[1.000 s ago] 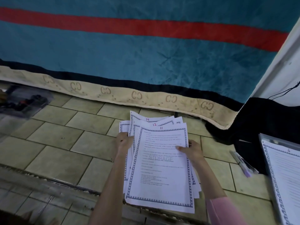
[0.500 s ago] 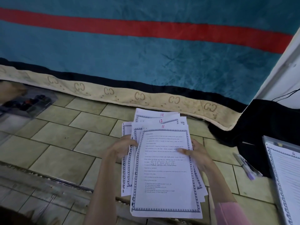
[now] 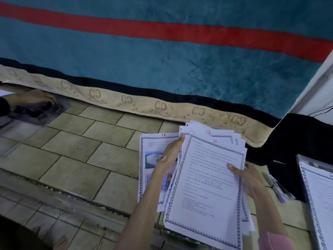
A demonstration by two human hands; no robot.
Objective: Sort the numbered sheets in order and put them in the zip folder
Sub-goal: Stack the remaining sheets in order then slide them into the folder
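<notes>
A fanned stack of bordered white sheets [image 3: 209, 179] is lifted above the tiled floor, tilted to the right; the top sheet bears a red 11 and a grey STORAGE watermark, with 12 showing behind it. My right hand [image 3: 247, 177] grips the stack's right edge, thumb on the top sheet. My left hand [image 3: 171, 154] holds the stack's left edge with long straight fingers. Sheet 15 [image 3: 153, 150] with colour pictures lies flat on the floor beneath my left hand. The clear zip folder [image 3: 317, 195] lies at the right edge with a sheet on it.
A purple pen [image 3: 277, 188] lies on the tiles right of the stack. Black cloth [image 3: 297, 141] is heaped behind it. A teal blanket [image 3: 162, 60] hangs along the back. At far left another person's hand [image 3: 34, 100] touches a clear plastic case [image 3: 41, 110].
The stack has been lifted and swung to the right, uncovering sheet 15 on the floor. My left hand has slid up the stack's left edge. Another person's hand has appeared at far left.
</notes>
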